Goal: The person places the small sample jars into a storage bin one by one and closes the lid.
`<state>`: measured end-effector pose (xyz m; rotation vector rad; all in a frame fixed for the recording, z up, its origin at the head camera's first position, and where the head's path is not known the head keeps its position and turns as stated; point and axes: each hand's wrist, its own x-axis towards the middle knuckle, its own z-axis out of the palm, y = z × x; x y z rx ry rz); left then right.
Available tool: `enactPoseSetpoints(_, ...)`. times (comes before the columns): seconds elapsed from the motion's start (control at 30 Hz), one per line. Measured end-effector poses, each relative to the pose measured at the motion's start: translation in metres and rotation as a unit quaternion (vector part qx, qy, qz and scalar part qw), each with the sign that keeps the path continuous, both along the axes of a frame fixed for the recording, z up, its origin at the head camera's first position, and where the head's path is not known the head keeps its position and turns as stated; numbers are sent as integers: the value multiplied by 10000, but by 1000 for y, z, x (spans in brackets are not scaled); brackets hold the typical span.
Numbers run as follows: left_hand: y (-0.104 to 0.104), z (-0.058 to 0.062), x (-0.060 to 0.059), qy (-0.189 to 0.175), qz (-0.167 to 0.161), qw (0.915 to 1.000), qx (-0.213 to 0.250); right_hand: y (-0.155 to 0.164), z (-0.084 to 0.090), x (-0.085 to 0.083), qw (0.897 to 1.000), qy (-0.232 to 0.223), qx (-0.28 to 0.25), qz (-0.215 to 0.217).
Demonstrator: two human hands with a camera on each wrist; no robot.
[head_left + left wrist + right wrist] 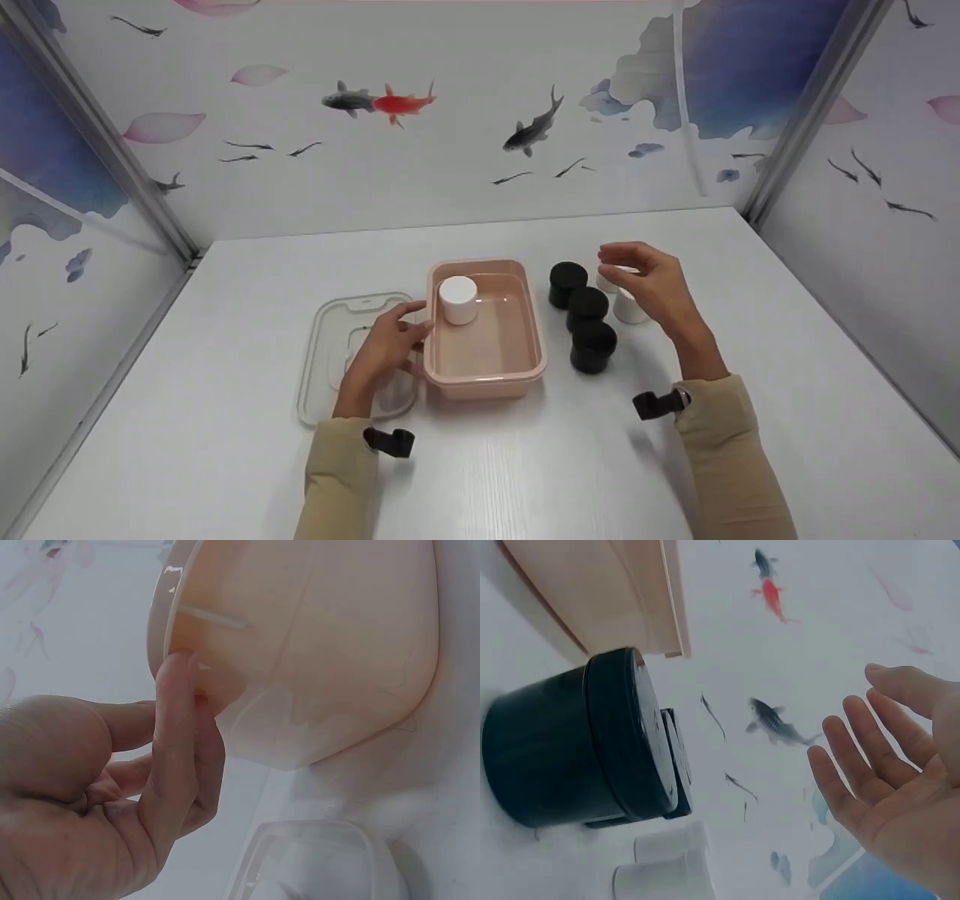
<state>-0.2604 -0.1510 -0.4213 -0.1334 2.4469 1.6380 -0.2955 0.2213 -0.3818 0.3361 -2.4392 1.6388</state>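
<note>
The pink box [486,352] sits mid-table with one white jar [458,299] inside. The left hand [386,349] touches its side, fingers loosely bent. The right hand [651,283] hovers wide open above two white jars [628,307], beside three black jars [587,307].
</note>
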Motion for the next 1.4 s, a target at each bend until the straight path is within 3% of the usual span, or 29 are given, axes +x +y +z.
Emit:
enactPoseSetpoints(0.33,-4,-1,1,25,-17,10000,29,31,-20,-13,9993,-82,31,-357)
enactPoseSetpoints(0.6,-5,-1,2,-68,-7,10000,22,47,-35,-19,9981,-145,429,-420)
enactPoseSetpoints(0.83,-4,0,1,-46,11,9998,173,55,-47,-25,9939,-560,800,-505)
enactPoseSetpoints(1.13,-2,2,0,-29,-46,9999,116,58,-65,-33,9869,-1354,725,-495)
enactPoseSetpoints(1.4,0,0,0,-14,-78,9999,98,57,-75,-33,9851,-1566,565,-437)
